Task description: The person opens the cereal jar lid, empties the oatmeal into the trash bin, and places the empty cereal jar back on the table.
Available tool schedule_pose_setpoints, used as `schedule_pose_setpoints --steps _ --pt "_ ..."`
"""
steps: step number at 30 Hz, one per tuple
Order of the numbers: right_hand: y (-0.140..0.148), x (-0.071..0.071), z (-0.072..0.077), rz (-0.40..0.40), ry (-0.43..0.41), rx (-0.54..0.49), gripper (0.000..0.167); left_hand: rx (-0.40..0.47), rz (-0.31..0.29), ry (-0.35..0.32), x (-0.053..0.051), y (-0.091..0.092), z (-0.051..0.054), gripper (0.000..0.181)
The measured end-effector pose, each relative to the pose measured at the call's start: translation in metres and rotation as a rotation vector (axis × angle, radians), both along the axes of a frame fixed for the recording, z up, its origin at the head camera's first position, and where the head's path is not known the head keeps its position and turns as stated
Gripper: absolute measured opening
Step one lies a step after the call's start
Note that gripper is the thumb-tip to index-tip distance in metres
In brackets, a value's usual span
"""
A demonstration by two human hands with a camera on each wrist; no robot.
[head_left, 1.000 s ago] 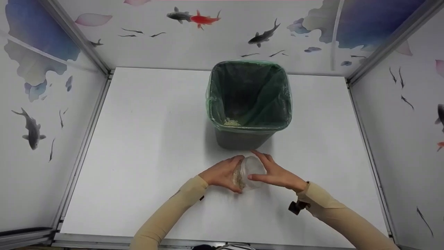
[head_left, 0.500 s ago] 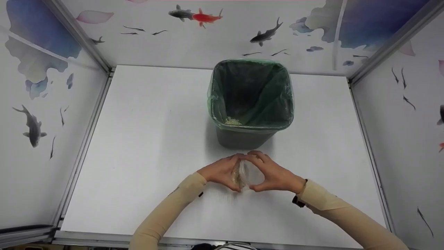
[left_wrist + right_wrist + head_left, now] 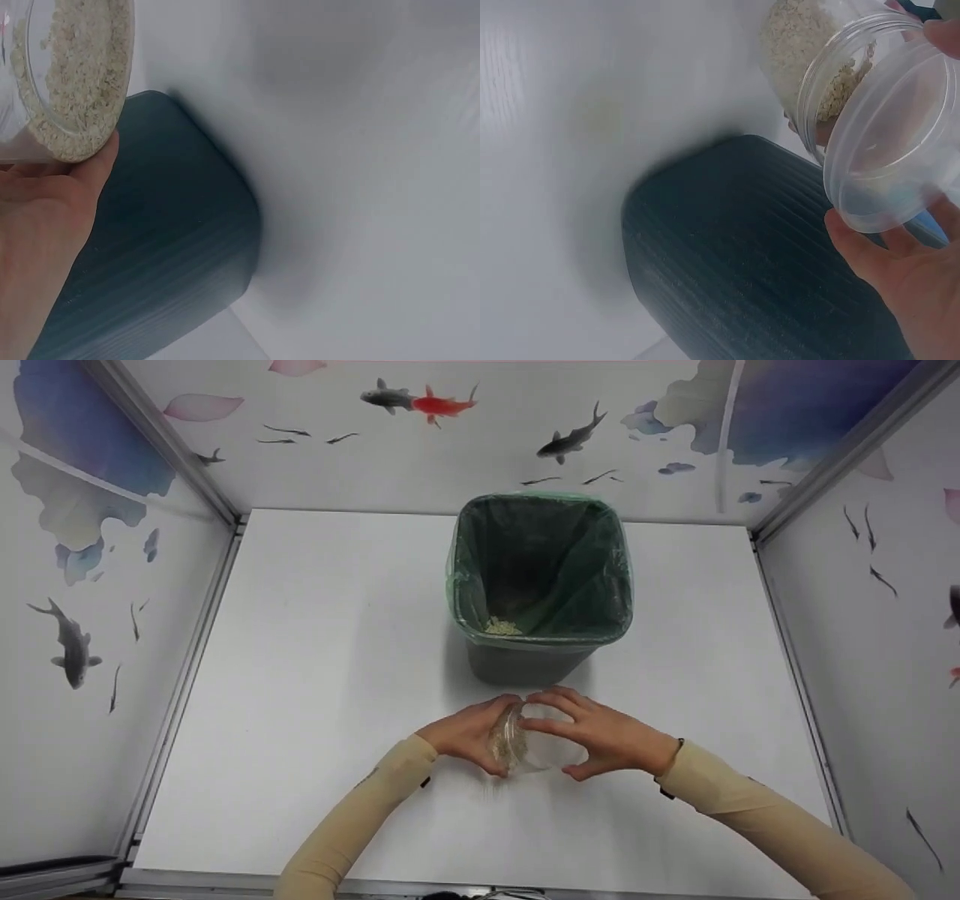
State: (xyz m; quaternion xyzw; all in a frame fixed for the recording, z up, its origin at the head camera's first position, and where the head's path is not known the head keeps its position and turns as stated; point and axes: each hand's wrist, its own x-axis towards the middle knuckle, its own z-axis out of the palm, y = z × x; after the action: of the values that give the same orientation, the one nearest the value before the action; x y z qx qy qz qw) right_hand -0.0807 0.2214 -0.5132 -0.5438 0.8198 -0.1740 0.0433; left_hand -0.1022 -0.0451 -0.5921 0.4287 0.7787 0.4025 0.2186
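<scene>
My left hand [image 3: 472,735] grips a clear jar [image 3: 508,739] partly filled with pale flakes, which look like oats. The jar is tilted on its side, mouth towards my right hand [image 3: 607,735]. In the right wrist view the threaded mouth of the jar [image 3: 814,97] is uncovered, and a translucent round lid [image 3: 892,142] stands just beside it. The fingers and thumb of my right hand hold this lid by its rim. In the left wrist view, flakes [image 3: 86,75] lie against the jar's base, with my left fingers beneath it.
Beyond my hands stands a dark bin [image 3: 525,660] lined with a green bag [image 3: 585,585]. A small heap of pale flakes [image 3: 501,626] lies inside it. The white tabletop [image 3: 300,697] is enclosed by printed panels at the back and sides.
My right hand has shifted its fingers around the lid and drawn it right, off the jar's mouth. My left hand has moved slightly left with the jar.
</scene>
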Motion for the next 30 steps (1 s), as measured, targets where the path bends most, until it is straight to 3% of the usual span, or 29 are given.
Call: schedule_pose_setpoints --steps 7,12,16,26,30 --pt "0.02 -0.009 0.005 -0.078 0.013 0.023 0.095 0.003 0.06 -0.004 -0.001 -0.013 0.002 0.103" --pt "0.035 -0.013 -0.001 -0.127 0.023 0.088 0.097 0.005 0.092 0.012 -0.003 -0.024 0.007 0.106" --pt "0.05 -0.018 -0.016 -0.171 0.007 0.147 0.097 0.003 0.112 0.037 -0.004 -0.03 0.009 0.106" --pt "0.099 -0.043 -0.07 -0.36 -0.005 0.247 0.089 0.011 0.12 0.072 -0.01 -0.046 0.024 0.103" --pt "0.11 -0.047 -0.085 -0.434 -0.069 0.247 0.087 0.015 0.119 0.107 -0.013 -0.051 0.031 0.103"
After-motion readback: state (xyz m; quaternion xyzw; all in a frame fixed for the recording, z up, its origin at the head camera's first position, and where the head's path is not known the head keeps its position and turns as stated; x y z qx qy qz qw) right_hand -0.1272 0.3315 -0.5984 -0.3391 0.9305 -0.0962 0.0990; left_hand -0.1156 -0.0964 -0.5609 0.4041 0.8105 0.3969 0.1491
